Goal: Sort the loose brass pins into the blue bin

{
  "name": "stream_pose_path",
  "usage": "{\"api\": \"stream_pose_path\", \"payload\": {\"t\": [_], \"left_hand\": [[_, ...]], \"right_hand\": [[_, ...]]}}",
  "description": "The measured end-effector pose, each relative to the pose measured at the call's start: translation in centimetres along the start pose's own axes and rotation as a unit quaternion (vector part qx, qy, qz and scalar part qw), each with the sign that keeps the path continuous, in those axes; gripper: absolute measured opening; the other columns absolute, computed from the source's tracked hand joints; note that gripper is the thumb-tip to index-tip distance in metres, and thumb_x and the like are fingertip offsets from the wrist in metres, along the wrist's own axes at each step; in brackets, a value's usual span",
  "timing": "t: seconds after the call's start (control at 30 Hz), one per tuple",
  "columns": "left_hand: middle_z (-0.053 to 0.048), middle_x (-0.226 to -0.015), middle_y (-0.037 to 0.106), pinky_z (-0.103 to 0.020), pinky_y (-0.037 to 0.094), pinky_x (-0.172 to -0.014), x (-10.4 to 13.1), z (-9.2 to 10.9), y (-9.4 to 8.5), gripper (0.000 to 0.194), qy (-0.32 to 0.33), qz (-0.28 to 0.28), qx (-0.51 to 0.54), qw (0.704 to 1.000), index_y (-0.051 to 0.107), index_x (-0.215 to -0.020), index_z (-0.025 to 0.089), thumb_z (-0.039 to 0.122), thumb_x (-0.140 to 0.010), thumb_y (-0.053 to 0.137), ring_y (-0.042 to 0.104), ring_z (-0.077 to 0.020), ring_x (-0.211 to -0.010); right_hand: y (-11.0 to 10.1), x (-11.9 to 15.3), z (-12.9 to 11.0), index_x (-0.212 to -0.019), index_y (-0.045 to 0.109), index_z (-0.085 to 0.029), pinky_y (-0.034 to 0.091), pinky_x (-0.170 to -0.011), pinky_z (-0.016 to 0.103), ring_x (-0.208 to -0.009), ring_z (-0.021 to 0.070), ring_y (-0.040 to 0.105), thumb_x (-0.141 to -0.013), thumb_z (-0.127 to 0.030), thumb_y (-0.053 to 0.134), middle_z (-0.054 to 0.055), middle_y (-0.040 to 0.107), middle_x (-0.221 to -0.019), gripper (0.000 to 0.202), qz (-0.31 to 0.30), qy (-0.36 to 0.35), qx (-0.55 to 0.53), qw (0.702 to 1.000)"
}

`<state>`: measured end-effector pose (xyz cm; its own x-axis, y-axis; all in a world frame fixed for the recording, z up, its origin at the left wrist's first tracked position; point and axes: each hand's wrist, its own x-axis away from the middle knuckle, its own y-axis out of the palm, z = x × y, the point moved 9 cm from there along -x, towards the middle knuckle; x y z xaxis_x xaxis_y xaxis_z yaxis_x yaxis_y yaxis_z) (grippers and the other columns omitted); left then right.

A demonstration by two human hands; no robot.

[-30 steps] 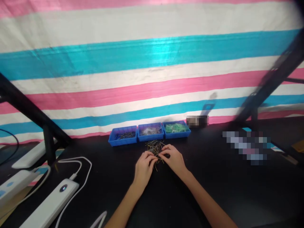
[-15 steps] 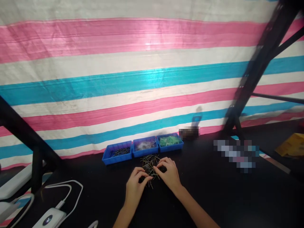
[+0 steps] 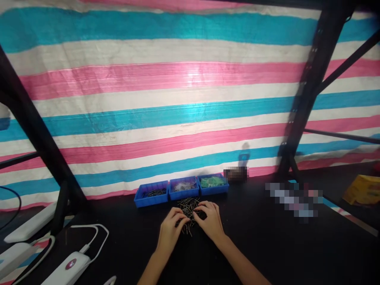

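Between my hands lies a loose pile of thin metal pins (image 3: pixel 187 207), like long screws or nails, on the black table. At the pile's left edge is my left hand (image 3: pixel 170 227), its thumb and forefinger brought together in a pinch. My right hand (image 3: pixel 210 219) curls in from the right, fingertips bent down close to the thumb at the pile. What either pinch holds is too small to make out. Just behind the pile stand a blue bin of similar dark pins (image 3: pixel 151 201), a blue bin of clear bags (image 3: pixel 184 194) and a blue bin of green bags (image 3: pixel 213 190).
White power banks or adapters (image 3: pixel 67 269) with a white cable (image 3: pixel 102 245) lie at the left. Black frame posts (image 3: pixel 305 95) rise on both sides before a striped sheet (image 3: pixel 184 91). A yellow packet (image 3: pixel 362 190) lies far right; blurred items sit on the table.
The view has tilted up, showing more of the sheet's top and the left post. My left fingertips have shifted slightly up over the pins; my right hand stays at the pile.
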<state>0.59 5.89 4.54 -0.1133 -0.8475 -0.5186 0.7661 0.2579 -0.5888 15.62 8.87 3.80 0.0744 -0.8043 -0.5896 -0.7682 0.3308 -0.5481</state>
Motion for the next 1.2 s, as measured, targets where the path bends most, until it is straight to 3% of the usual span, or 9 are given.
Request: {"api": "stream_pose_path", "payload": {"t": [0.13,0.23,0.33,0.47,0.6,0.77,0.9,1.03,1.2], "left_hand": [[-0.003,-0.093,0.057,-0.024,0.047,-0.075,-0.2,0.0,-1.2,0.028,0.018,0.015,-0.043,0.999,0.065,-0.086,0.023,0.032,-0.089,0.039,0.059,-0.0146,-0.083],[-0.002,-0.096,0.057,-0.023,0.047,-0.069,-0.3,-0.9,-1.9,0.027,0.006,0.026,-0.061,0.998,0.065,-0.091,0.024,0.035,-0.088,0.041,0.059,-0.0131,-0.076],[-0.002,-0.091,0.056,-0.024,0.047,-0.063,-0.3,-1.7,-2.5,0.023,0.003,0.056,-0.091,0.994,0.064,-0.087,0.022,0.04,-0.081,0.051,0.055,-0.012,-0.066],[-0.002,-0.083,0.055,-0.024,0.047,-0.062,0.2,-2.0,-3.0,0.026,-0.001,0.092,-0.109,0.99,0.062,-0.073,0.018,0.041,-0.08,0.05,0.054,-0.0122,-0.064],[-0.003,-0.084,0.054,-0.025,0.047,-0.064,1.6,-0.5,-2.6,0.028,0.012,0.084,-0.114,0.99,0.063,-0.075,0.018,0.039,-0.083,0.046,0.056,-0.0132,-0.068],[-0.004,-0.09,0.057,-0.026,0.047,-0.072,4.3,3.4,-1.0,0.024,0.079,0.033,-0.117,0.989,0.065,-0.082,0.022,0.031,-0.086,0.044,0.058,-0.0148,-0.079],[-0.006,-0.098,0.056,-0.027,0.048,-0.072,6.5,6.4,0.5,0.02,0.152,0.006,-0.123,0.981,0.065,-0.08,0.021,0.027,-0.085,0.047,0.058,-0.0148,-0.079],[-0.007,-0.1,0.054,-0.028,0.048,-0.07,7.6,8.3,2.2,0.013,0.193,-0.032,-0.118,0.974,0.064,-0.075,0.02,0.027,-0.081,0.054,0.057,-0.0162,-0.081],[-0.007,-0.1,0.053,-0.028,0.049,-0.069,6.8,8.3,3.1,0.021,0.16,-0.068,-0.074,0.982,0.059,-0.064,0.018,0.037,-0.074,0.062,0.055,-0.0161,-0.08]], "right_hand": [[0.0,0.6,-0.6,-0.08,0.068,-0.023,0.032,-0.089,0.04,-0.091,0.0221,0.055,-0.072,-0.026,0.059,0.005,0.063,-0.092,0.012,0.005,-0.015,-0.002,1.0],[-0.4,1.4,-1.2,-0.082,0.068,-0.023,0.032,-0.09,0.04,-0.093,0.0218,0.055,-0.073,-0.025,0.058,0.005,0.063,-0.093,0.013,0.017,-0.022,-0.006,1.0],[-1.2,2.3,-1.8,-0.083,0.067,-0.022,0.034,-0.089,0.039,-0.093,0.0213,0.056,-0.073,-0.023,0.058,0.005,0.063,-0.093,0.014,0.023,-0.033,-0.013,0.999],[-2.1,3.3,-2.8,-0.082,0.067,-0.021,0.036,-0.087,0.036,-0.092,0.0201,0.056,-0.074,-0.019,0.055,0.005,0.064,-0.092,0.014,0.021,-0.057,-0.02,0.998],[-3.3,4.3,-3.8,-0.083,0.066,-0.02,0.036,-0.087,0.037,-0.09,0.0193,0.057,-0.076,-0.016,0.051,0.005,0.064,-0.091,0.017,0.03,-0.076,-0.019,0.996],[-6.2,6.0,-3.3,-0.088,0.064,-0.021,0.036,-0.089,0.037,-0.094,0.0187,0.056,-0.078,-0.015,0.049,0.005,0.064,-0.095,0.02,0.009,-0.126,0.001,0.992],[-10.4,5.7,1.4,-0.093,0.062,-0.022,0.037,-0.088,0.038,-0.097,0.0201,0.055,-0.08,-0.019,0.047,0.005,0.062,-0.098,0.02,0.021,-0.122,0.044,0.991],[-15.1,3.7,8.8,-0.09,0.059,-0.018,0.041,-0.081,0.036,-0.087,0.0203,0.058,-0.08,-0.025,0.046,0.008,0.061,-0.096,0.019,0.115,-0.043,0.061,0.991],[-15.1,-0.2,16.2,-0.105,0.054,-0.015,0.046,-0.072,0.032,-0.088,0.0214,0.06,-0.079,-0.031,0.043,0.01,0.062,-0.098,0.032,0.115,0.055,0.093,0.988]]}}
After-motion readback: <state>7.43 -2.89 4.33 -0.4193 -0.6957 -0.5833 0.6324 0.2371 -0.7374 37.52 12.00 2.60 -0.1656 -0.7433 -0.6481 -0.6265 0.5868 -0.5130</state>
